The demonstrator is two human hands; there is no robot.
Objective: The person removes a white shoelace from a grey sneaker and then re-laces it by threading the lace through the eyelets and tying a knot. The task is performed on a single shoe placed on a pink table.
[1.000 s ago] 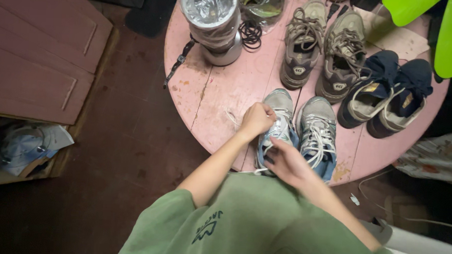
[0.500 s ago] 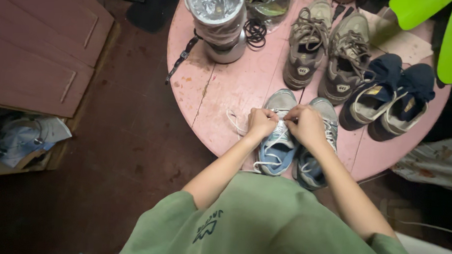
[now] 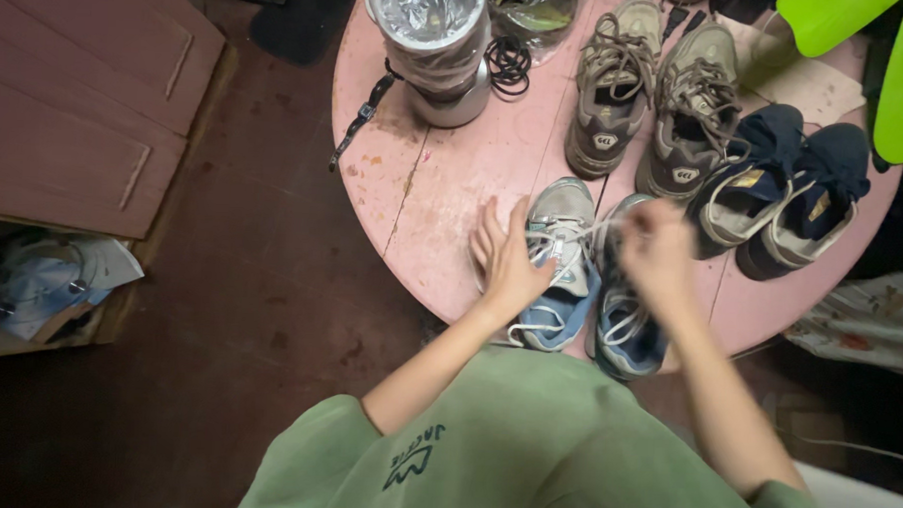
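Head view, left hand [image 3: 506, 261] flat, fingers spread on blue-grey sneaker [image 3: 561, 263], right hand [image 3: 657, 253] pinching its white lace [image 3: 598, 227] — blurred.

Single head-worn view, looking steeply down past the wearer's green-shirted chest. Faces forward onto a round pink table [image 3: 444, 184] at arm's length, mid-near range. Dark floor [image 3: 260, 307] fills the left side. No second view overlaps.

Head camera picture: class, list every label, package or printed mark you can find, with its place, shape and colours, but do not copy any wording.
Heel tabs on the grey shoes: table's far side, small pale oval patches.
Chest print on the green shirt: bottom centre, dark lettering with a zigzag shape.
Crumpled wrapper: left on the floor, whitish-blue, too dim to tell more.
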